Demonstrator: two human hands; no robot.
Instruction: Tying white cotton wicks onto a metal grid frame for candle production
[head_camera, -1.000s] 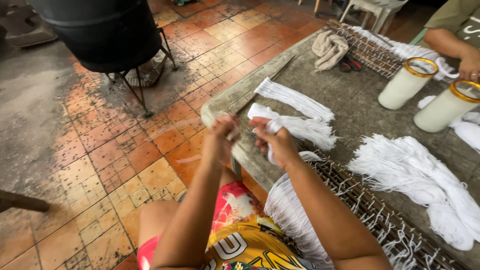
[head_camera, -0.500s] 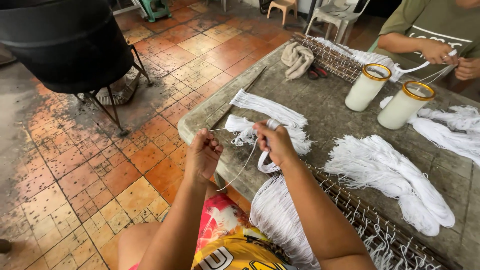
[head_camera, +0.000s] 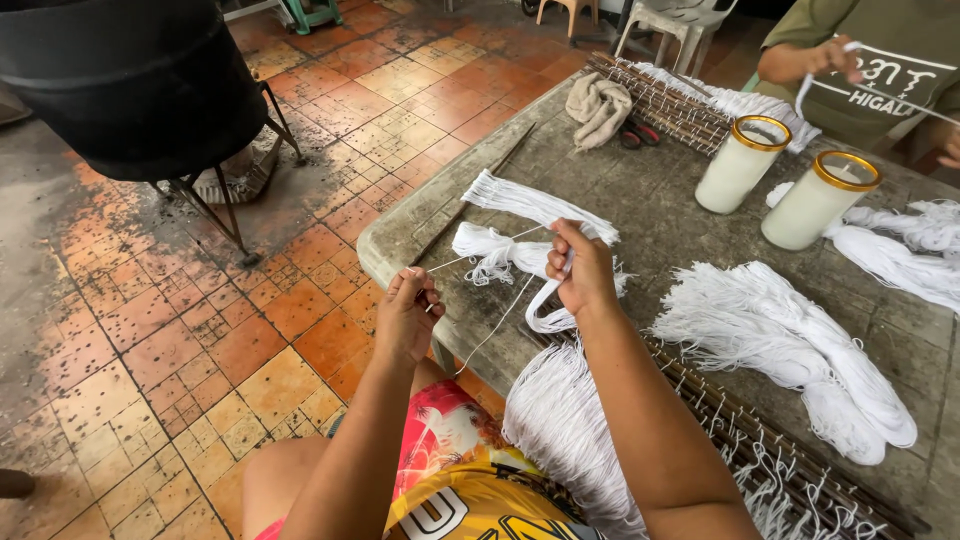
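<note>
Your left hand (head_camera: 408, 318) pinches the end of a thin white cotton string (head_camera: 487, 250), fingertips pressed together on it, and draws it taut off the table edge. Your right hand (head_camera: 583, 270) is closed around a small bundle of white cut strings (head_camera: 497, 250), thumb raised over the strand; the tension between the two hands apparently keeps one thread apart from the rest. A loose loop hangs below the right fist. The bundle lies near the corner of the worn grey table (head_camera: 640, 205), beside a second tied white hank (head_camera: 530, 203). Farther out: a soft, fringed heap of white strings (head_camera: 790, 340), two smooth glass candle jars with gold rims (head_camera: 738, 163), a rack of dark sticks (head_camera: 660, 100), and another person's hand (head_camera: 835, 58).
</note>
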